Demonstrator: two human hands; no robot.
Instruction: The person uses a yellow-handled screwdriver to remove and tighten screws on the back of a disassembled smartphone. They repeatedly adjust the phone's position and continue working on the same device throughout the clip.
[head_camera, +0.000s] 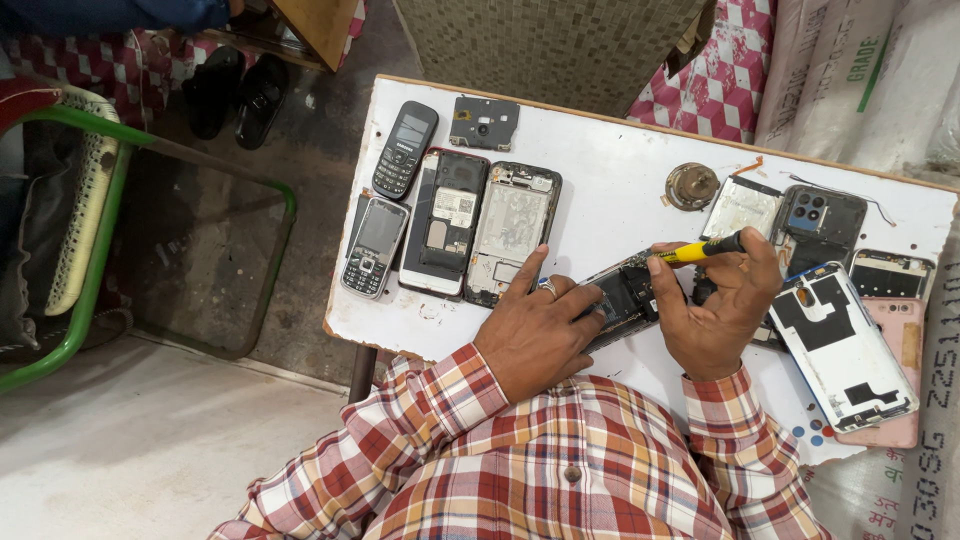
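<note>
Two hands: both at work over one opened dark smartphone with exposed board (622, 297), lying near the front middle of the white painted wooden tabletop (610, 150)
Left hand (535, 335): flat on the phone's left end, fingers (530, 270) spread and pressing it down, ring on one finger, not clenched
Right hand (722, 305): fingers clenched around a slim yellow-and-black screwdriver (700, 250), tip aimed at the phone's upper edge
Handling, judged: phone looks light, stiff, fragile inside; open board should not be pressed; hold by the frame edges; smooth shell may slide on the paint
Screwdriver, judged: light, rigid, take at the yellow grip
Left neighbours: two small grey keypad phones (390, 200), a white-framed phone with its back off (445, 222), a silver bare phone frame (513, 232), touching side by side
Far edge: small dark camera-cutout cover (484, 122)
Right neighbours: round brass-coloured disc (691, 186), silver foil-like battery (742, 207), dark back cover with camera cluster (822, 228), white back shell (840, 345) over a pink one (902, 340)
In the way: right-side shells crowd the right wrist; frame just beside left fingertips
Floor: green metal frame (95, 250), black shoes (235, 90)
</note>
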